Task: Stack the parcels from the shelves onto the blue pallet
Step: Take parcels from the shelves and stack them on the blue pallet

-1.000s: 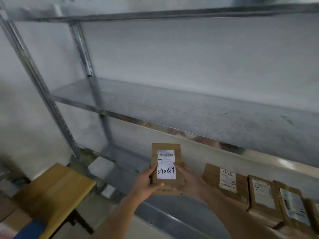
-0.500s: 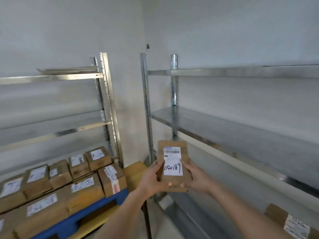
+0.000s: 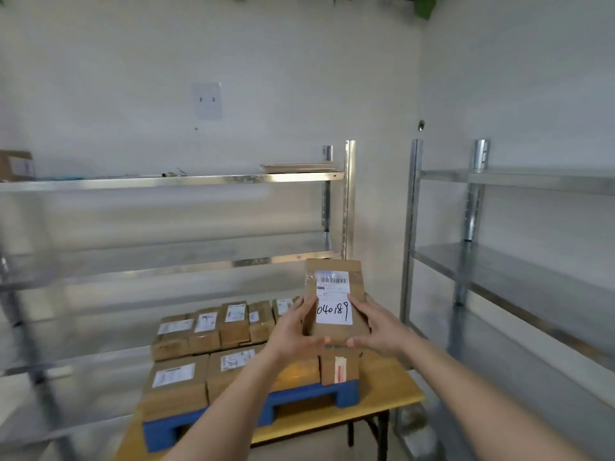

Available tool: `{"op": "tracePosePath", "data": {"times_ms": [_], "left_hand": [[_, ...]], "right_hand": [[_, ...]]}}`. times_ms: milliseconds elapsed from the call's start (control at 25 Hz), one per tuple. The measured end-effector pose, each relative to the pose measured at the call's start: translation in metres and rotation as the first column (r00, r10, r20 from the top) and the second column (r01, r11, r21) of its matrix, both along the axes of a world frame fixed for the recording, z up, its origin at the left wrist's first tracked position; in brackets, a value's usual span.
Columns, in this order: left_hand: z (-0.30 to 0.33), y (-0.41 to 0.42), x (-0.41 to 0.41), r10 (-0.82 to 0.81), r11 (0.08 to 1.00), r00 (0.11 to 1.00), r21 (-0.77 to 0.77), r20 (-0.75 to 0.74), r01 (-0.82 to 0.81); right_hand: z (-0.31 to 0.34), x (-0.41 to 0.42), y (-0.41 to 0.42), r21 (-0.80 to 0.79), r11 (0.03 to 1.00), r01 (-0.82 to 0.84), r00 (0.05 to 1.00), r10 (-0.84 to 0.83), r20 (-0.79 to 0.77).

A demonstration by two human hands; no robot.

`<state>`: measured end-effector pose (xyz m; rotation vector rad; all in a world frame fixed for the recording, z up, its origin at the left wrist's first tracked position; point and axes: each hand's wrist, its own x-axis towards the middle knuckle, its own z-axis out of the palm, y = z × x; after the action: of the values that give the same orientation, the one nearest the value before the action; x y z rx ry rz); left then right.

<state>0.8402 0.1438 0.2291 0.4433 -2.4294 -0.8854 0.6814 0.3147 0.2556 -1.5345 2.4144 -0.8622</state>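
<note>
Brown cardboard, flat and rectangular: we grip the parcel (image 3: 336, 302) from both sides, left hand (image 3: 293, 331) and right hand (image 3: 377, 327) curled round its edges, above taped parcels (image 3: 203, 331) on the blue pallet (image 3: 309, 399) atop a wooden table (image 3: 392, 390).

Both arms reach forward, left hand (image 3: 293, 331) and right hand (image 3: 379, 327) curled in a facing grip, thumbs on top.

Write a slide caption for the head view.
Both hands hold parcel 040189 above the loaded blue pallet.
</note>
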Motion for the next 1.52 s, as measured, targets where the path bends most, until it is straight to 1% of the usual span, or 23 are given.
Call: {"op": "tracePosePath", "data": {"times_ms": [200, 480, 600, 760, 920, 1120, 1400, 1520], "left_hand": [[0.011, -0.078, 0.108, 0.103, 0.994, 0.994, 0.031, -0.038, -0.102], [0.018, -0.173, 0.25, 0.182, 0.983, 0.978, 0.03, -0.106, -0.18], [0.009, -0.206, 0.299, 0.202, 0.979, 0.975, 0.038, -0.093, -0.199], [-0.014, -0.242, 0.339, 0.228, 0.972, 0.97, 0.073, -0.08, -0.223], [-0.046, -0.279, 0.354, 0.249, 0.958, 0.967, 0.162, -0.049, -0.239], [-0.095, -0.328, 0.337, 0.253, 0.942, 0.967, 0.225, 0.011, -0.249], [-0.181, -0.41, 0.281, 0.203, 0.917, 0.964, 0.312, 0.174, -0.249], [-0.219, -0.435, 0.262, 0.195, 0.891, 0.956, 0.368, 0.219, -0.266]], "right_hand": [[0.021, 0.085, -0.1, 0.028, 0.99, -0.137, 0.989, 0.139, -0.051], [0.022, 0.212, -0.215, 0.039, 0.967, -0.253, 0.966, 0.254, -0.037], [0.012, 0.256, -0.257, 0.058, 0.958, -0.28, 0.959, 0.283, -0.035], [-0.005, 0.293, -0.298, 0.105, 0.943, -0.315, 0.947, 0.32, -0.034], [-0.034, 0.304, -0.34, 0.16, 0.93, -0.33, 0.942, 0.335, -0.003], [-0.077, 0.289, -0.388, 0.234, 0.914, -0.332, 0.943, 0.33, 0.051], [-0.172, 0.23, -0.467, 0.304, 0.893, -0.331, 0.935, 0.266, 0.236], [-0.209, 0.214, -0.494, 0.334, 0.877, -0.344, 0.919, 0.243, 0.31]]}}
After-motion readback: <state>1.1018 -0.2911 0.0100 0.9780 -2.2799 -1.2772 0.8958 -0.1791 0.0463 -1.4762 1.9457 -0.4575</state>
